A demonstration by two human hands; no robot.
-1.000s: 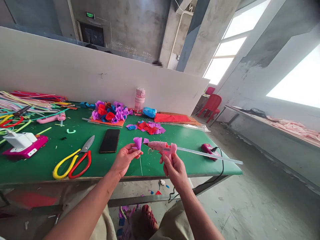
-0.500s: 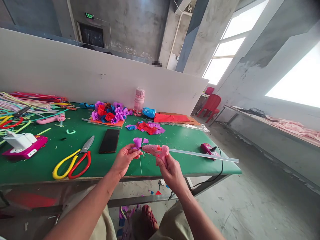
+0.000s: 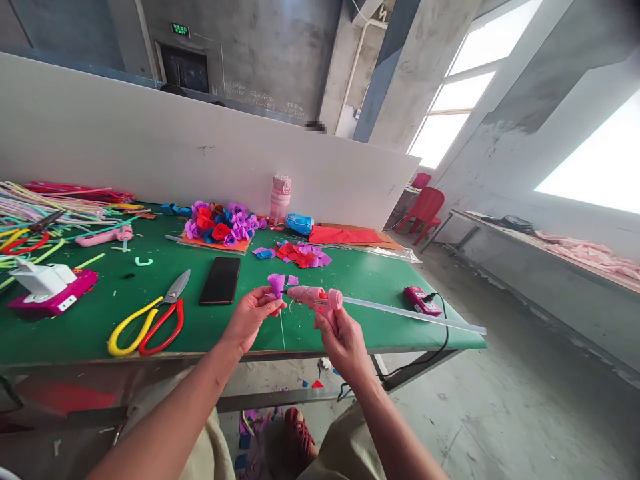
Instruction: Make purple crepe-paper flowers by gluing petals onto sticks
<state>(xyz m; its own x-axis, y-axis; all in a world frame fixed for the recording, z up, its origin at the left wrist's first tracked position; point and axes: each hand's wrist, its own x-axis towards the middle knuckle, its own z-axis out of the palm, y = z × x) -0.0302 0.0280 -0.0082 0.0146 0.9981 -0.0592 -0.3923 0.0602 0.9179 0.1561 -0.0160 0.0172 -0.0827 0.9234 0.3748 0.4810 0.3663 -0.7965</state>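
Between the fingertips of my left hand (image 3: 255,317) is a purple paper flower (image 3: 276,285), held just above the front of the green table. My right hand (image 3: 344,340) is wrapped round the handle of a pink glue gun (image 3: 316,299). Its nozzle points left and reaches the flower's side; whether it touches, I cannot tell. A long clear glue stick (image 3: 410,315) juts out of the gun's back to the right. Just behind the flower lies a loose purple petal (image 3: 293,281). A thin pale strand hangs below my left fingers.
Scissors (image 3: 170,300) with yellow and red handles and a black phone (image 3: 220,280) lie to the left. Behind are finished paper flowers (image 3: 220,223), loose petals (image 3: 303,255) and a pink bottle (image 3: 280,200). A power strip (image 3: 423,300) with the cord sits at right.
The glue gun has shifted slightly to the right, its nozzle still by the flower. My left hand keeps its pinch on the flower. The whole view has moved a little.
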